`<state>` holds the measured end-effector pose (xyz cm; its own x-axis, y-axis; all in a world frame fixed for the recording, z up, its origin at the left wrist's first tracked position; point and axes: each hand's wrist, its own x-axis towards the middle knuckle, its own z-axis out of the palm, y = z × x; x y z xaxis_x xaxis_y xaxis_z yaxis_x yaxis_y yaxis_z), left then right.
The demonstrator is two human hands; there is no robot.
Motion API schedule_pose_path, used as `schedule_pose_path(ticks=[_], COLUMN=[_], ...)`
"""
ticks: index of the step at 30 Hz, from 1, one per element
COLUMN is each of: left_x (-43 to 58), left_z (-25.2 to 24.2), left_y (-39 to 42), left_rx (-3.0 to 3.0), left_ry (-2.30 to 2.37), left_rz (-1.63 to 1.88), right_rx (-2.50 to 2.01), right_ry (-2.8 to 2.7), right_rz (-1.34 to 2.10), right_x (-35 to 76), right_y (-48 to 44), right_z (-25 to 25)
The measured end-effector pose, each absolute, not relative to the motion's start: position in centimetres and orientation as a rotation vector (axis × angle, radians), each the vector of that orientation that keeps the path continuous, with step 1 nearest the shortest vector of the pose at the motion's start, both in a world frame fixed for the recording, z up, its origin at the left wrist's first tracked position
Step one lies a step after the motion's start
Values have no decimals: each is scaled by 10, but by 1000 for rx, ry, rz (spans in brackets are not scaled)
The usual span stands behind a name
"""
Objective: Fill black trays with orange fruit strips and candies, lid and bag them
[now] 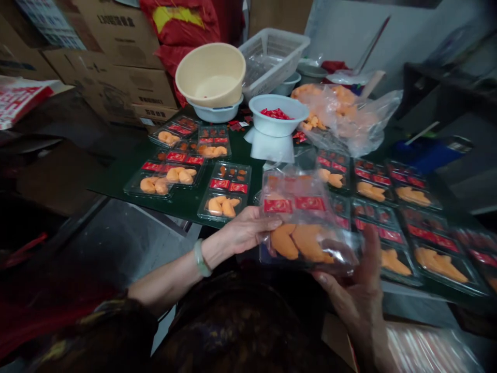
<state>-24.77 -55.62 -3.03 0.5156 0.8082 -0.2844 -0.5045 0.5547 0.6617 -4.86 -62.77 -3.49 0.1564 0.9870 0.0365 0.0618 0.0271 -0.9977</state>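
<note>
A clear plastic box of fortune cookies (pixel 310 243) is held up in front of me, tilted towards the camera. Folded orange cookies fill its near half, and red packets lie in a row behind them. My left hand (pixel 252 228) grips the box's left side, thumb on top; a pale green bangle is on that wrist. At the right side, my right hand (pixel 357 290) is closed round the near right corner, thumb low and fingers up along the edge. Clear film or lid plastic on the box is blurred. Below and behind it, similar boxes (pixel 373 191) rest on the table.
On the dark green table (pixel 178 204), more filled boxes (pixel 225 191) lie at the left. Farther back are a white bowl of red packets (pixel 277 114), a cream basin (pixel 212 75), a white basket (pixel 272 62) and a plastic bag of cookies (pixel 341 114). Cartons (pixel 120 46) stand beyond.
</note>
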Motion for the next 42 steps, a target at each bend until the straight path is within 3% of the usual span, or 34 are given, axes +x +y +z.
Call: schedule_pose_path(ticks=[14, 17, 21, 24, 29, 38, 42], left_x=[-215, -218, -220, -213, -194, -180, -178], left_z=[-41, -41, -44, -44, -41, -46, -32], left_y=[-571, -575, -576, -563, -536, -518, -517], left_rx=[445, 609, 1079, 1286, 1289, 1511, 1216], left_ry=[749, 913, 1228, 1202, 947, 1090, 1163], left_rz=[800, 830, 1182, 1208, 1257, 1362, 1279], right_rx=[-1473, -1402, -1256, -1205, -1155, -1172, -1147], right_ry=[-1249, -1166, -1033, -997, -952, -896, -905], right_rz=[442, 488, 627, 673, 718, 705, 683], right_x=[-76, -72, -65, -60, -46, -33, -25], right_y=[-594, -591, -593, -596, -598, -597, -597], right_z=[-71, -65, -50, -43, -45, -55, -52])
